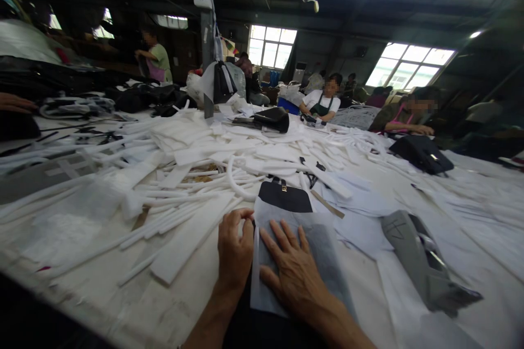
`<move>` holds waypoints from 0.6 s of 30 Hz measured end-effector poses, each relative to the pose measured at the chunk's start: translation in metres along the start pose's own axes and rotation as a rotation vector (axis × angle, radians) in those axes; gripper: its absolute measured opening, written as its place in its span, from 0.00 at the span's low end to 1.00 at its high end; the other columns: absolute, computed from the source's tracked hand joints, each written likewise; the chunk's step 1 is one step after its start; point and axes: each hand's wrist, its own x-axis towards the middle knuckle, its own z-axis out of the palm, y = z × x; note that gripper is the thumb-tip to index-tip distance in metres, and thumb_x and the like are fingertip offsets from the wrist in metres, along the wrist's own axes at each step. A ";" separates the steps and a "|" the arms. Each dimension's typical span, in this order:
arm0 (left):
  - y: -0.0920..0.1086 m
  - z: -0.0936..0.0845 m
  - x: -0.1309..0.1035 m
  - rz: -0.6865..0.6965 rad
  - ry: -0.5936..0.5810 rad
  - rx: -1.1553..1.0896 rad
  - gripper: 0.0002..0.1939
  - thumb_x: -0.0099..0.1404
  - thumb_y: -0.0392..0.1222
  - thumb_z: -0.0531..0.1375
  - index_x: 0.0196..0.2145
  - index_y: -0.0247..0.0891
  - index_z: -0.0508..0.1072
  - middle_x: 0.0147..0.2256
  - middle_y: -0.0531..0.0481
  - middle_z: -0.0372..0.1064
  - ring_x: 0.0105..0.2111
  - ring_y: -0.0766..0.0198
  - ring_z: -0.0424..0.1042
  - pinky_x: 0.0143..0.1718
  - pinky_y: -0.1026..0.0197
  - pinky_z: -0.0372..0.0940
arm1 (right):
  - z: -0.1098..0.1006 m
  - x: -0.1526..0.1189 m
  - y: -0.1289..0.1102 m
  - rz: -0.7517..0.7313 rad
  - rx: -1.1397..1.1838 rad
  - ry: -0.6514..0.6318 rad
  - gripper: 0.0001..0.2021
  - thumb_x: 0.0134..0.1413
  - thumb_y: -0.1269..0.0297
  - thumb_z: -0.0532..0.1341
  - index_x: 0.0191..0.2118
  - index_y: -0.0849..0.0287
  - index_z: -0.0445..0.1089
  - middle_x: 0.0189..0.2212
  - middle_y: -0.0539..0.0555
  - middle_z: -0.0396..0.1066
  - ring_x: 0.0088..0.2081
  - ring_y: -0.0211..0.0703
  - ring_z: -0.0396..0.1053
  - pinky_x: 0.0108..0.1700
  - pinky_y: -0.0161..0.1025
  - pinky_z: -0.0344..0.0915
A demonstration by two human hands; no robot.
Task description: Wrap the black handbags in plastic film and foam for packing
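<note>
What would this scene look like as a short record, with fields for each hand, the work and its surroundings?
Left hand: fingers curled at the sheet's left edge; grip unclear
Right hand: spread flat on the sheet
Under sheet: black bag, gold clasp showing
Left side: white strips
Right side: grey tape dispenser
Beyond: people in aprons

The translucent white sheet [327,262] veils most of your black bag [284,198]; your right palm, pressed flat, is hidden, and the bottom edge crops your forearms [208,322].
</note>
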 end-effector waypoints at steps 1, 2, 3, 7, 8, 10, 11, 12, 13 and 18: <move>0.003 -0.003 0.001 0.035 0.009 -0.081 0.08 0.66 0.33 0.52 0.41 0.41 0.69 0.37 0.49 0.71 0.41 0.58 0.70 0.45 0.53 0.64 | 0.000 0.000 -0.001 0.000 0.008 0.008 0.32 0.58 0.48 0.57 0.66 0.36 0.46 0.68 0.48 0.43 0.68 0.58 0.38 0.64 0.67 0.33; 0.006 -0.006 0.001 0.111 -0.027 -0.150 0.09 0.67 0.34 0.52 0.43 0.41 0.68 0.37 0.49 0.71 0.43 0.58 0.70 0.47 0.53 0.63 | 0.001 0.000 -0.001 -0.002 0.013 0.014 0.31 0.58 0.46 0.56 0.66 0.37 0.47 0.68 0.49 0.44 0.68 0.58 0.39 0.64 0.67 0.34; 0.009 -0.009 0.001 0.219 -0.104 -0.198 0.10 0.67 0.35 0.52 0.44 0.42 0.68 0.37 0.49 0.71 0.44 0.59 0.70 0.49 0.52 0.62 | 0.002 0.000 -0.001 -0.005 0.015 0.022 0.31 0.59 0.44 0.55 0.65 0.38 0.49 0.68 0.49 0.45 0.68 0.59 0.40 0.64 0.68 0.34; 0.014 -0.012 -0.001 0.497 -0.411 -0.074 0.07 0.66 0.36 0.54 0.40 0.41 0.71 0.34 0.50 0.73 0.38 0.59 0.71 0.49 0.52 0.61 | 0.006 -0.001 0.002 -0.014 0.006 0.051 0.27 0.60 0.46 0.54 0.64 0.43 0.55 0.67 0.50 0.48 0.67 0.57 0.41 0.65 0.66 0.35; 0.012 -0.013 -0.001 0.470 -0.434 0.024 0.06 0.65 0.35 0.55 0.37 0.40 0.72 0.32 0.50 0.73 0.35 0.60 0.71 0.45 0.53 0.62 | 0.007 -0.001 0.002 -0.014 0.006 0.055 0.27 0.60 0.46 0.54 0.63 0.42 0.55 0.67 0.50 0.48 0.67 0.57 0.42 0.65 0.65 0.35; 0.005 -0.018 0.002 0.388 -0.464 0.241 0.04 0.63 0.34 0.56 0.33 0.39 0.71 0.30 0.50 0.72 0.32 0.60 0.70 0.39 0.55 0.62 | 0.006 -0.001 0.002 -0.013 0.009 0.057 0.27 0.60 0.45 0.54 0.64 0.39 0.54 0.67 0.50 0.47 0.67 0.57 0.42 0.64 0.66 0.35; 0.001 -0.022 0.004 0.364 -0.478 0.344 0.04 0.63 0.34 0.56 0.32 0.39 0.71 0.30 0.50 0.72 0.32 0.59 0.70 0.37 0.56 0.61 | 0.005 -0.001 0.001 -0.013 0.012 0.055 0.28 0.59 0.45 0.54 0.64 0.38 0.52 0.67 0.49 0.47 0.67 0.57 0.42 0.64 0.67 0.35; -0.001 -0.026 0.007 0.350 -0.484 0.435 0.05 0.62 0.33 0.56 0.31 0.39 0.71 0.30 0.50 0.71 0.32 0.58 0.70 0.37 0.56 0.61 | 0.004 0.000 0.001 -0.012 0.016 0.051 0.29 0.59 0.45 0.55 0.65 0.37 0.50 0.67 0.49 0.46 0.67 0.58 0.41 0.64 0.67 0.35; -0.001 -0.031 0.010 0.341 -0.472 0.512 0.06 0.62 0.32 0.55 0.30 0.39 0.71 0.29 0.50 0.71 0.32 0.58 0.70 0.37 0.56 0.61 | 0.003 0.000 0.000 -0.013 0.020 0.047 0.30 0.59 0.45 0.55 0.65 0.36 0.49 0.67 0.49 0.46 0.67 0.58 0.41 0.64 0.68 0.35; 0.041 -0.026 0.002 0.383 -0.318 0.449 0.10 0.63 0.30 0.53 0.36 0.40 0.72 0.33 0.48 0.72 0.35 0.56 0.71 0.39 0.54 0.63 | 0.004 0.002 0.001 -0.021 0.001 0.040 0.29 0.60 0.47 0.54 0.66 0.39 0.49 0.67 0.51 0.46 0.67 0.60 0.41 0.64 0.68 0.35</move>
